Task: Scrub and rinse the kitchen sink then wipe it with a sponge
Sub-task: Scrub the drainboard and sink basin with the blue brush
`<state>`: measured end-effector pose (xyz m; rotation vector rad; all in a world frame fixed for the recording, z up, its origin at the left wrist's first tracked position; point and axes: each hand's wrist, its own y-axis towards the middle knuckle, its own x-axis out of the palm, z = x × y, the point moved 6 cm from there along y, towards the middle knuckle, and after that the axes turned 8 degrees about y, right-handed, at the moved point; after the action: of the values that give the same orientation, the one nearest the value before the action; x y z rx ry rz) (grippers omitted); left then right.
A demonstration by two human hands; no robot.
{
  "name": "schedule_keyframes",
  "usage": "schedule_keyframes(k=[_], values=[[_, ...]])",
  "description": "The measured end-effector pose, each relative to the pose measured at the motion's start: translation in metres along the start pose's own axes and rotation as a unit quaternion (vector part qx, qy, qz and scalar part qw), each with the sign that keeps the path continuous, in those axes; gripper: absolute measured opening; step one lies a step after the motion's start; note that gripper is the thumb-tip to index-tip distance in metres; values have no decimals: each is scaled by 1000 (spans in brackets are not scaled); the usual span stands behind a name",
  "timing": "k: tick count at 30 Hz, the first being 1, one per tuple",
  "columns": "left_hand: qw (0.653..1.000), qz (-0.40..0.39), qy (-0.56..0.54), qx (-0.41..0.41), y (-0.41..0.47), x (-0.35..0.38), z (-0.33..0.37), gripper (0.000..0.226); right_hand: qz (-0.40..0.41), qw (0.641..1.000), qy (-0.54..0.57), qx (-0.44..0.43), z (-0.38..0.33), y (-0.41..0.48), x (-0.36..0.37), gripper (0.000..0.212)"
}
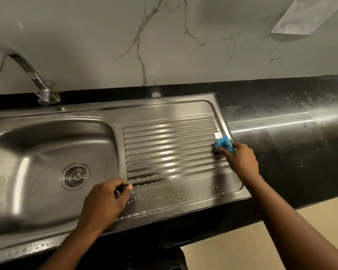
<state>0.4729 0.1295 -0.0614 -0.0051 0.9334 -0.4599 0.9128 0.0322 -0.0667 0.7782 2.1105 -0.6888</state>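
A steel sink (47, 137) has its basin on the left, with a round drain (76, 176) in the bottom. Its ribbed drainboard (170, 145) on the right is wet and dotted with soapy droplets. My right hand (240, 159) grips a blue-handled scrubber (223, 143) and presses it on the far right end of the ribs. My left hand (105, 201) rests curled on the drainboard's front left, by the basin edge, fingers closed with nothing seen in them.
A chrome tap (23, 75) arches over the basin at the back left. Black wet countertop (291, 133) extends to the right of the sink. Marble-look wall (164, 39) stands behind, with a paper sheet (304, 14) at the top right. Beige floor (242, 250) lies below the counter edge.
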Motion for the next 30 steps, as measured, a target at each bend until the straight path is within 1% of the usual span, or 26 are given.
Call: schedule_keyframes(k=[3,7,10,13,17,21,23,27,30], values=[[1000,9,-1,-12,2,1,1,6,3,1000,10,-10,-2,21,-4,53],[1000,12,-2,-13,3,1,6,7,3,999,33,-25,-30,59,8,48],[999,27,-6,-23,3,0,9,7,-15,999,35,-22,-50,90,11,47],[998,45,-9,-36,1,0,9,8,-40,999,23,-24,-53,105,10,53],[998,48,0,-50,-2,7,13,10,-51,998,32,-21,-45,89,10,55],[999,38,-6,-37,1,12,21,13,-66,996,16,-56,-27,44,20,56],[999,39,-11,-33,4,13,24,12,-58,996,2,-63,-13,30,18,59],[999,41,-9,-29,4,13,27,11,-44,997,-9,-62,-5,34,4,60],[998,47,-8,-32,1,8,25,10,-15,999,17,-39,-16,51,1,56]])
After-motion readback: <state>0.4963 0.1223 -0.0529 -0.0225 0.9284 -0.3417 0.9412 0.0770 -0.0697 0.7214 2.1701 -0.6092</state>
